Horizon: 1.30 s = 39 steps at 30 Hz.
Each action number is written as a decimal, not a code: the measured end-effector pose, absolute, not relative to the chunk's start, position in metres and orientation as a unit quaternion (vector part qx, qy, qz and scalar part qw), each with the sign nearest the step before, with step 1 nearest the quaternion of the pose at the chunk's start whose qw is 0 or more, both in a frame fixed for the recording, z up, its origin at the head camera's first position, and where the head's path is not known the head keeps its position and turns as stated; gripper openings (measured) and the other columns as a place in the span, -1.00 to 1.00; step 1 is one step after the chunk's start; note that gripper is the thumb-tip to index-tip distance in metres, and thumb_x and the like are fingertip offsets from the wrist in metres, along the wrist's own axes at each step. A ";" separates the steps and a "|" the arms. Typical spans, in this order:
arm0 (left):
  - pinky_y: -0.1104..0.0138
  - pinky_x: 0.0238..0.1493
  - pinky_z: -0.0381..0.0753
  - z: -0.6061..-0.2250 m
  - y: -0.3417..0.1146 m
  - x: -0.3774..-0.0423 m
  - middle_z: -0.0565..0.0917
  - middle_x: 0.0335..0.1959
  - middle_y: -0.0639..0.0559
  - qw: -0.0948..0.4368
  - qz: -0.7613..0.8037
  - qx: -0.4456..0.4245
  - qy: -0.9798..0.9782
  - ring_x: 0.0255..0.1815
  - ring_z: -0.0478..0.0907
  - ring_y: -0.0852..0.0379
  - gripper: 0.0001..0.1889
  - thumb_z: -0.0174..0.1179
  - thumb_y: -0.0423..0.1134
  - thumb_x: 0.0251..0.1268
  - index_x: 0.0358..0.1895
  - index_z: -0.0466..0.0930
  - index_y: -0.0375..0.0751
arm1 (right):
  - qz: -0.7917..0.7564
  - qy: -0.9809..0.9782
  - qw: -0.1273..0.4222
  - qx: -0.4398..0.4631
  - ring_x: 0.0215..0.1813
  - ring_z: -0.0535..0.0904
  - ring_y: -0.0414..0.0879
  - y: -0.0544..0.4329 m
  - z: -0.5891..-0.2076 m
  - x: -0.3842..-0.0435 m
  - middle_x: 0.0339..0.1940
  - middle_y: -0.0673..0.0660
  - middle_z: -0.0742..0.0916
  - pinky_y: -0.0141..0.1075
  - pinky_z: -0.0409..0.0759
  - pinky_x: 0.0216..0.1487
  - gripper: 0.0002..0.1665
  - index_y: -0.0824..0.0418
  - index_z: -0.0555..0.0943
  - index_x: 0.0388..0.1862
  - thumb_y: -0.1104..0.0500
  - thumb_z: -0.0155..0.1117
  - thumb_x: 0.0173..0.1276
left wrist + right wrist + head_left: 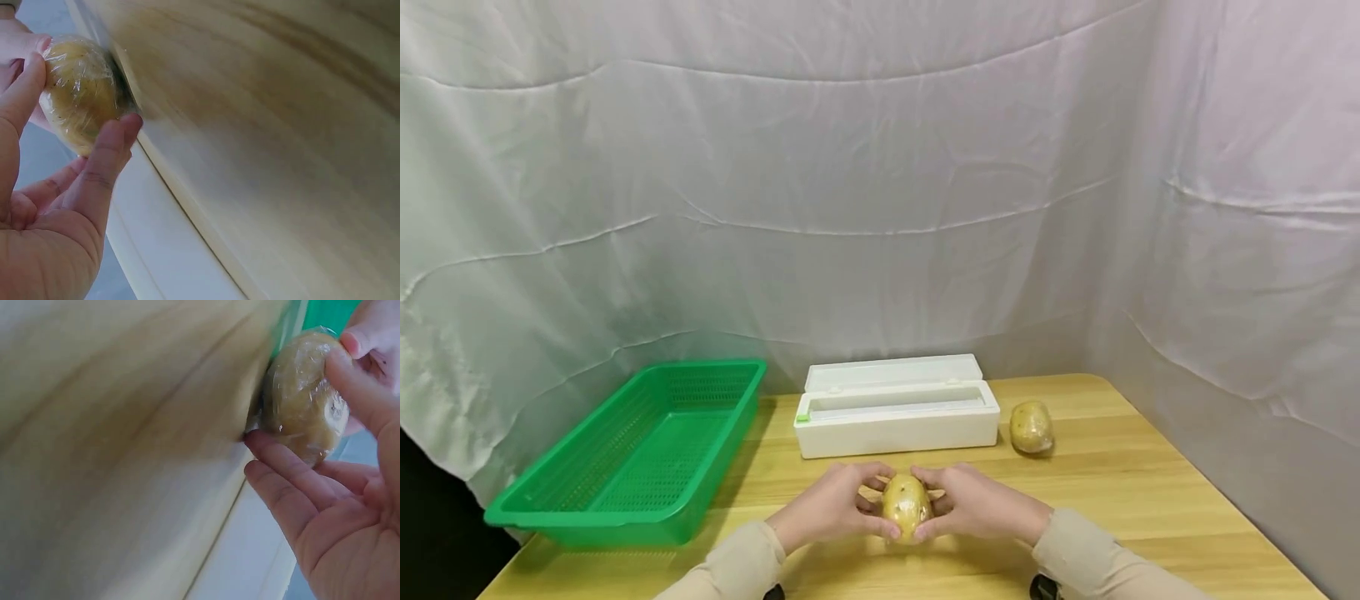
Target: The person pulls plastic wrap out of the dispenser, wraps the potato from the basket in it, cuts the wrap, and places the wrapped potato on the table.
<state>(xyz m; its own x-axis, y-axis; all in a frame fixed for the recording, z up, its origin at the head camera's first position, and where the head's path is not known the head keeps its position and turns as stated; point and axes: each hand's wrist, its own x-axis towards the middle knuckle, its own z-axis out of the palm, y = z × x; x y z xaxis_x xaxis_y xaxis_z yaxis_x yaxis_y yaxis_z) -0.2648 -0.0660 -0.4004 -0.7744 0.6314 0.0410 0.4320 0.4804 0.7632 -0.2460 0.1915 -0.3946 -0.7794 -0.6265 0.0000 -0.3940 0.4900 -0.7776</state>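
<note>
A yellow potato (906, 507) wrapped in clear plastic film is held between both hands, low over the wooden table in front of the white box. From its left side the left hand (844, 506) grips it with thumb and curved fingers. On the opposite side the right hand (973, 504) does the same, its thumb near the left one. Both wrist views show the film wrinkled and shiny around the potato (78, 94), with fingertips close to the tabletop.
Behind the hands stands a long white box (898, 429), its lid (895, 372) raised. Another film-wrapped potato (1032, 427) lies right of it. A green perforated basket (681, 517) sits on the left of the wooden table (1180, 508). Grey cloth (880, 167) hangs behind.
</note>
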 end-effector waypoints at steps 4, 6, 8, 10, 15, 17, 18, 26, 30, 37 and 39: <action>0.37 -0.09 0.81 -0.400 -0.070 -0.264 0.70 0.18 -0.22 0.129 0.421 0.313 0.841 -0.07 0.85 0.07 -0.21 0.64 -0.16 0.18 0.45 0.49 -0.30 | -0.369 0.865 0.130 -0.315 0.12 0.84 0.00 0.188 -0.387 -0.247 0.45 0.41 0.64 -0.39 0.76 0.09 0.13 0.56 0.23 0.62 0.00 0.62 0.35; 0.36 -0.08 0.81 -0.400 -0.073 -0.263 0.68 0.16 -0.18 0.138 0.435 0.311 0.833 -0.08 0.84 0.09 -0.21 0.64 -0.20 0.19 0.46 0.47 -0.29 | -0.350 0.874 0.118 -0.315 0.15 0.83 0.03 0.185 -0.385 -0.246 0.37 0.35 0.70 -0.40 0.75 0.09 0.16 0.55 0.27 0.60 -0.06 0.64 0.31; 0.36 -0.08 0.81 -0.399 -0.075 -0.262 0.68 0.15 -0.16 0.147 0.443 0.312 0.828 -0.08 0.84 0.11 -0.21 0.63 -0.22 0.20 0.47 0.46 -0.26 | -0.332 0.886 0.104 -0.307 0.18 0.80 0.06 0.182 -0.384 -0.244 0.30 0.30 0.75 -0.39 0.74 0.08 0.19 0.53 0.32 0.58 -0.12 0.67 0.26; 0.36 -0.07 0.81 -0.399 -0.076 -0.261 0.68 0.15 -0.16 0.151 0.445 0.317 0.824 -0.07 0.85 0.12 -0.22 0.61 -0.23 0.22 0.48 0.45 -0.22 | -0.324 0.894 0.093 -0.297 0.18 0.78 0.04 0.179 -0.385 -0.242 0.24 0.25 0.78 -0.35 0.74 0.08 0.20 0.50 0.36 0.56 -0.16 0.70 0.20; 0.37 -0.07 0.81 -0.398 -0.077 -0.259 0.68 0.19 -0.20 0.138 0.431 0.328 0.829 -0.07 0.84 0.15 -0.28 0.58 -0.23 0.27 0.47 0.46 -0.15 | -0.319 0.899 0.078 -0.289 0.07 0.73 -0.16 0.174 -0.385 -0.242 0.19 0.15 0.77 -0.36 0.72 0.04 0.15 0.43 0.44 0.51 -0.18 0.73 0.14; 0.38 -0.08 0.80 -0.398 -0.076 -0.259 0.70 0.20 -0.23 0.127 0.420 0.332 0.835 -0.09 0.84 0.16 -0.28 0.56 -0.20 0.30 0.47 0.45 -0.15 | -0.316 0.900 0.071 -0.291 0.05 0.72 -0.18 0.175 -0.387 -0.242 0.19 0.16 0.76 -0.38 0.71 0.01 0.13 0.43 0.46 0.49 -0.18 0.73 0.14; 0.39 -0.09 0.79 -0.398 -0.076 -0.258 0.70 0.20 -0.24 0.120 0.413 0.333 0.839 -0.10 0.84 0.18 -0.29 0.55 -0.19 0.32 0.48 0.44 -0.15 | -0.314 0.901 0.067 -0.292 0.04 0.72 -0.17 0.176 -0.388 -0.242 0.20 0.18 0.76 -0.38 0.71 0.01 0.13 0.44 0.47 0.49 -0.18 0.72 0.14; 0.39 -0.12 0.76 -0.398 -0.078 -0.255 0.69 0.21 -0.28 0.086 0.394 0.333 0.853 -0.13 0.81 0.20 -0.30 0.48 -0.13 0.39 0.51 0.38 -0.16 | -0.342 0.902 0.043 -0.260 0.10 0.70 -0.02 0.191 -0.391 -0.241 0.22 0.25 0.73 -0.21 0.73 0.08 0.20 0.48 0.41 0.52 -0.19 0.71 0.14; 0.40 -0.12 0.74 -0.396 -0.082 -0.252 0.67 0.22 -0.30 0.082 0.398 0.330 0.852 -0.13 0.81 0.20 -0.34 0.47 -0.16 0.40 0.49 0.40 -0.10 | -0.366 0.898 0.030 -0.242 0.03 0.70 -0.02 0.205 -0.383 -0.241 0.17 0.23 0.73 -0.25 0.73 0.00 0.18 0.47 0.39 0.54 -0.15 0.71 0.17; 0.37 -0.13 0.75 -0.392 -0.090 -0.249 0.67 0.25 -0.27 0.084 0.401 0.327 0.852 -0.11 0.79 0.22 -0.39 0.44 -0.15 0.44 0.48 0.44 -0.03 | -0.348 0.914 -0.051 -0.202 -0.05 0.74 -0.10 0.243 -0.366 -0.243 0.10 0.21 0.77 -0.18 0.77 0.02 0.16 0.43 0.48 0.48 -0.17 0.76 0.08; 0.37 -0.14 0.74 -0.392 -0.093 -0.249 0.67 0.25 -0.27 0.083 0.401 0.326 0.852 -0.11 0.78 0.22 -0.40 0.44 -0.15 0.44 0.47 0.45 -0.02 | -0.351 0.915 -0.062 -0.189 -0.04 0.74 -0.09 0.258 -0.364 -0.246 0.10 0.24 0.76 -0.20 0.77 0.02 0.16 0.44 0.47 0.48 -0.15 0.76 0.08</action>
